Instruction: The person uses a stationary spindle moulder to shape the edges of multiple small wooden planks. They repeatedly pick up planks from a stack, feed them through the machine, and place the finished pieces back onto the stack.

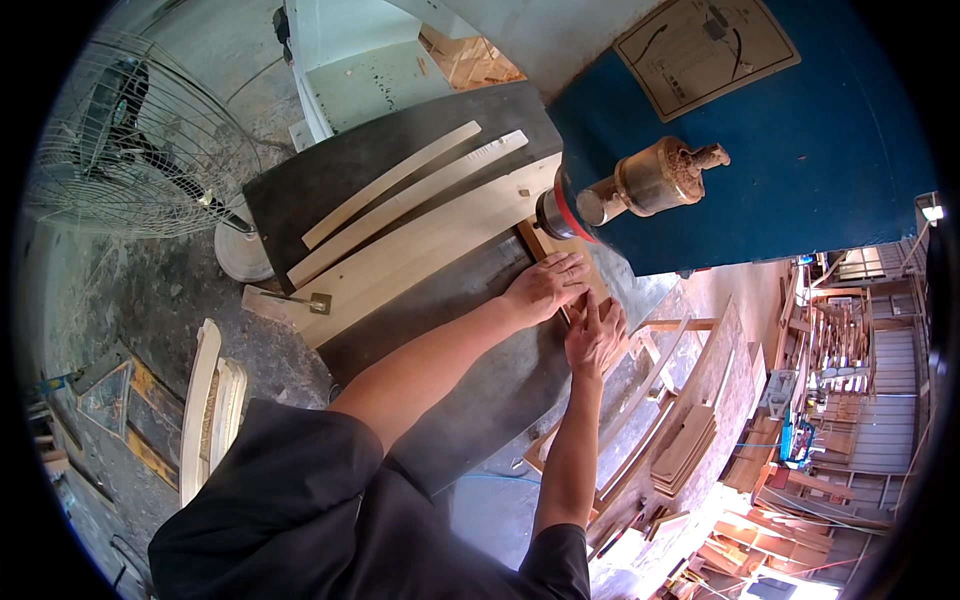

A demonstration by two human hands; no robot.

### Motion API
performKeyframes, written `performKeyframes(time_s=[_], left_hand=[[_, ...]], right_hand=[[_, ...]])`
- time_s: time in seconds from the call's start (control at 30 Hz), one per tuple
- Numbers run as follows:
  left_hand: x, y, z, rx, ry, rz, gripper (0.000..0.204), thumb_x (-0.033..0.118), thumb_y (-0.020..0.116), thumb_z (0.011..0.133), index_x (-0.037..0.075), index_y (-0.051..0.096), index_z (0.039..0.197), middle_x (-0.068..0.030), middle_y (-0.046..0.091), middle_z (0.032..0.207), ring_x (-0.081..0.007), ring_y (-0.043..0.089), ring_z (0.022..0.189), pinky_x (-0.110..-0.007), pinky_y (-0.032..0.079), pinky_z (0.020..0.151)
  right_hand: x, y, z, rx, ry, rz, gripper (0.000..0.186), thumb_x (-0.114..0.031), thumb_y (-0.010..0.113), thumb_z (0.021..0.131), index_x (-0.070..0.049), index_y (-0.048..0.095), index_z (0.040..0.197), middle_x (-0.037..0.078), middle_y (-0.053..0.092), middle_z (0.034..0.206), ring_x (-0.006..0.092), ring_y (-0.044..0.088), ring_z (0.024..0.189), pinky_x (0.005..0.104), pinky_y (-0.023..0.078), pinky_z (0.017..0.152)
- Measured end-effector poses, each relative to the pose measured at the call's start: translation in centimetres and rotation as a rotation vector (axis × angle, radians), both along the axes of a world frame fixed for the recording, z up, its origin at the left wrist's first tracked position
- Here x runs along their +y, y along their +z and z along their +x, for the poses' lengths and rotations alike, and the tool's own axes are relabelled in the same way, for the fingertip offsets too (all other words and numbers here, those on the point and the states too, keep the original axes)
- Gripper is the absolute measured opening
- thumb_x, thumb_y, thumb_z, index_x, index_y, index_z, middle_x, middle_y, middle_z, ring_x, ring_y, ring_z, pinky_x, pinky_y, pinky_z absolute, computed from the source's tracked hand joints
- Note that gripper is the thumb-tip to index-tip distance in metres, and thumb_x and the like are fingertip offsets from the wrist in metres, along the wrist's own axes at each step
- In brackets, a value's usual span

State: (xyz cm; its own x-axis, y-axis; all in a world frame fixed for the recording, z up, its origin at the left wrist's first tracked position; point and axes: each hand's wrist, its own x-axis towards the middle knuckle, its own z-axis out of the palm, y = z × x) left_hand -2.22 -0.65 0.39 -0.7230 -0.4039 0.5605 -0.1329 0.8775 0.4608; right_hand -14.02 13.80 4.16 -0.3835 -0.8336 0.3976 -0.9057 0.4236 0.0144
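Both my hands are on a brown wooden board [592, 262], which lies on the dark metal machine table [440, 385] beside a round black part with a red ring [562, 215]. My left hand [548, 290] holds the board's near-left side, its fingers bent over the top. Just to the right, my right hand [595, 335] grips the near end, fingers pointing away from me and its thumb side close to the left hand. The hands cover much of the board, and its far end passes beneath the black part.
A pale wooden guide board [430, 245] is clamped across the table, with two thin curved strips [400, 195] behind it. A blue machine body [720, 200] carries a brass-coloured cylinder [650, 180]. A wire-caged fan [140, 140] stands left; stacked wood pieces [685, 450] lie right.
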Motion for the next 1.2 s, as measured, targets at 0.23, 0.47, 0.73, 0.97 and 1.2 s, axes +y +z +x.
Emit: performKeyframes(time_s=[0.23,0.47,0.73,0.97,1.2], left_hand=[[-0.04,0.11,0.0,0.017,0.002,0.008,0.037,0.022,0.071,0.095,0.014,0.075,0.131,-0.0083,0.061,0.156,-0.0289,0.048,0.154,-0.046,0.034,0.129],[-0.07,0.08,-0.13,0.023,0.003,-0.007,0.037,0.021,0.071,0.095,0.014,0.075,0.131,-0.0082,0.062,0.156,-0.029,0.048,0.153,-0.045,0.035,0.129],[-0.07,0.04,-0.13,0.034,0.003,0.015,0.036,0.02,0.071,0.096,0.013,0.075,0.131,-0.0077,0.062,0.155,-0.0291,0.048,0.153,-0.045,0.035,0.129],[-0.02,0.11,-0.21,0.033,0.012,0.01,0.036,0.021,0.071,0.096,0.014,0.076,0.131,-0.0073,0.062,0.155,-0.0287,0.049,0.153,-0.045,0.036,0.128],[-0.08,0.16,-0.17,0.03,0.01,0.01,0.035,0.021,0.07,0.096,0.015,0.076,0.13,-0.0077,0.062,0.156,-0.0287,0.048,0.153,-0.045,0.035,0.129]], right_hand=[[-0.09,0.04,-0.13,0.007,0.005,-0.007,0.051,-0.023,0.08,0.09,-0.023,0.075,0.14,0.023,0.058,0.149,0.0449,0.054,0.136,0.0546,0.044,0.114],[0.01,-0.58,-0.65,-0.009,0.03,-0.03,0.056,-0.021,0.083,0.085,-0.023,0.074,0.141,0.024,0.056,0.148,0.0454,0.053,0.136,0.0564,0.041,0.116],[-0.1,-0.33,-0.55,-0.024,0.026,-0.024,0.053,-0.021,0.081,0.087,-0.023,0.075,0.14,0.025,0.056,0.148,0.0458,0.052,0.136,0.0566,0.041,0.116],[0.0,-0.63,-0.83,-0.025,0.031,-0.038,0.052,-0.021,0.08,0.088,-0.023,0.075,0.139,0.025,0.056,0.148,0.0462,0.052,0.136,0.0566,0.041,0.116],[-0.06,-0.5,-0.67,-0.025,0.026,-0.033,0.051,-0.02,0.08,0.088,-0.022,0.075,0.139,0.024,0.057,0.147,0.0459,0.053,0.136,0.0563,0.041,0.116]])
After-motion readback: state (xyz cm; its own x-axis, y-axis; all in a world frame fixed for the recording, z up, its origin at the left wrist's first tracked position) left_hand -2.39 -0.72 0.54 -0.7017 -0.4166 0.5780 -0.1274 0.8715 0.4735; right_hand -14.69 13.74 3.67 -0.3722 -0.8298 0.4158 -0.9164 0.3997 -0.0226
